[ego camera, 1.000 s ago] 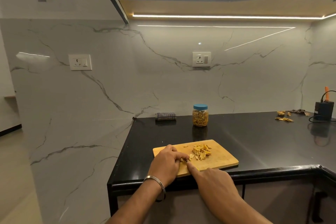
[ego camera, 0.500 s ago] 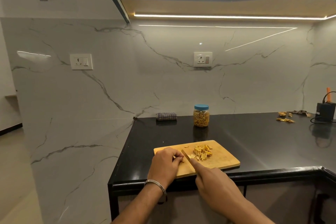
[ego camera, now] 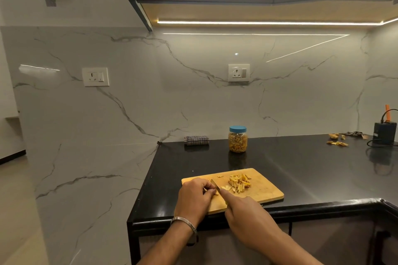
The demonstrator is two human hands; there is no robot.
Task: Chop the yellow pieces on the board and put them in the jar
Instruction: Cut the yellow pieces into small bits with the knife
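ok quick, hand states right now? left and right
Left hand: fingers curled, pinching a yellow piece against the cutting board.
Right hand: grip closed round the knife, forefinger along its back.

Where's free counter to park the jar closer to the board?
Bare counter lies right of the board, up to the scraps and black box. Also bare between the jar and board. Crowded: board's left end, under the left hand and right hand.
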